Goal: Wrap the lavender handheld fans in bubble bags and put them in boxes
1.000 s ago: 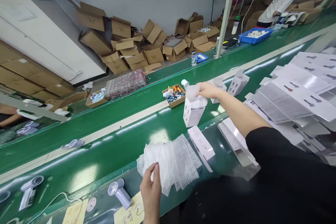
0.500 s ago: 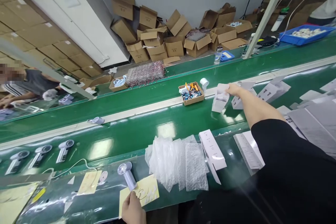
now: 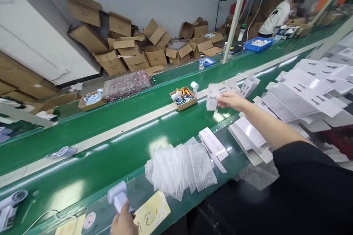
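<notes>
In my closed left hand (image 3: pixel 124 221) is the handle of a pale lavender handheld fan (image 3: pixel 117 195), its head pointing away from me and slightly blurred. Beside it on the bench lies a yellow paper with handwriting (image 3: pixel 153 211). My right hand (image 3: pixel 230 101) reaches out over the green conveyor belt, fingers stretched and partly apart, at the right side of an upright open white box (image 3: pixel 211 97). The fingertips seem to touch the box. Between the hands lie a pile of bubble-wrap bags (image 3: pixel 179 169) and a white printed box (image 3: pixel 213 145) with its flap out.
More open white boxes (image 3: pixel 249 85) stand on the belt beyond my right hand. Flat white cartons (image 3: pixel 309 88) are heaped at the right. A small cardboard tray (image 3: pixel 183 102) of tools and a white fan (image 3: pixel 194 86) sit on the belt divider. A co-worker (image 3: pixel 278 16) bends over the far line.
My left hand has lifted the fan off the bench. My right hand has slid lower beside the open box, its fingers spreading. The view has turned to the right.
</notes>
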The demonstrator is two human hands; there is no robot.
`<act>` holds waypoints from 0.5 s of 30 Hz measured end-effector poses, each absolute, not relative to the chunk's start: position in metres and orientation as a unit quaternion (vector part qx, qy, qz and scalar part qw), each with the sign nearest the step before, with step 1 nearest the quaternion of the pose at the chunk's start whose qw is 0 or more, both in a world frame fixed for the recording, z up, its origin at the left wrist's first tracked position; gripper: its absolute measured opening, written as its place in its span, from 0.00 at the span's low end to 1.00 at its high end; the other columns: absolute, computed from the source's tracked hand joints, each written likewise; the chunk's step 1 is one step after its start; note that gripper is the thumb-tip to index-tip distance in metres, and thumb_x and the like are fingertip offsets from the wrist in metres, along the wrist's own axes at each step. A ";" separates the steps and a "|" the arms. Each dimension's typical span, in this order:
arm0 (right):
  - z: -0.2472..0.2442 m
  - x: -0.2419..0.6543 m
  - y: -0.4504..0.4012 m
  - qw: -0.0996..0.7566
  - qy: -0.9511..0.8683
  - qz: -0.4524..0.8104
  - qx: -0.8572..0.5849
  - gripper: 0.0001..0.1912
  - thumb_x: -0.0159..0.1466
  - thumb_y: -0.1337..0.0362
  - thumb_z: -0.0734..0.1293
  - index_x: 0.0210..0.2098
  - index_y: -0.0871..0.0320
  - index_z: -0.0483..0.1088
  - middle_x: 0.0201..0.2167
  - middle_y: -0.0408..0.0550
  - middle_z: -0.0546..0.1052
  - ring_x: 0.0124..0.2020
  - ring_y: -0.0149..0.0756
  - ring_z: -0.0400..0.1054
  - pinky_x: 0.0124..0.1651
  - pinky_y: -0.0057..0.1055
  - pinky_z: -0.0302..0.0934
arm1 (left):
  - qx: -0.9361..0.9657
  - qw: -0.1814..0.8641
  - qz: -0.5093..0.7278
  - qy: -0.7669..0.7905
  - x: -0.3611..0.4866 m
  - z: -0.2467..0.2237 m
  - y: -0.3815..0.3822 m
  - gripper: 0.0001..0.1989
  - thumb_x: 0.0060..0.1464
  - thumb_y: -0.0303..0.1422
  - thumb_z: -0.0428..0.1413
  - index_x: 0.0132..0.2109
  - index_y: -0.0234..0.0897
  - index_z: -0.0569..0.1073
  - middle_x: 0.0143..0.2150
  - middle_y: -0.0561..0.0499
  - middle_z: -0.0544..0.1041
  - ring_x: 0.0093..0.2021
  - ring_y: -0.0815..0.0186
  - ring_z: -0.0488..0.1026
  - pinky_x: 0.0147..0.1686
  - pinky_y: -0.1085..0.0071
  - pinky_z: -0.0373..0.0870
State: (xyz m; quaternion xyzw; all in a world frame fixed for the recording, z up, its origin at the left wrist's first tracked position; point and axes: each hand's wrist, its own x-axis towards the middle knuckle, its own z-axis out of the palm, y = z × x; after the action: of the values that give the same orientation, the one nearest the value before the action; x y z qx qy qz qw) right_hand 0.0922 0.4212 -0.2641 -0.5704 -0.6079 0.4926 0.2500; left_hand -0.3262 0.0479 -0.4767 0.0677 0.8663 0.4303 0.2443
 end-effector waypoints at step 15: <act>-0.372 0.089 0.222 0.409 -0.213 0.734 -0.498 0.10 0.58 0.64 0.69 0.39 0.58 0.67 0.30 0.46 0.75 0.28 0.33 0.70 0.30 0.32 0.70 | 0.765 0.339 0.017 0.547 -0.100 -0.467 0.112 0.18 0.56 0.34 0.54 0.51 0.32 0.67 0.50 0.38 0.69 0.54 0.54 0.65 0.51 0.58 0.64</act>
State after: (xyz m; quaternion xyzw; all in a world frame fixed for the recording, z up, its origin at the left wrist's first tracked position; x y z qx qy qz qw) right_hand 0.0890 0.2216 -0.3719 -0.4984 -0.2127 0.7342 0.4090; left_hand -0.1001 0.1118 -0.4665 0.7654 0.5466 0.0172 0.3393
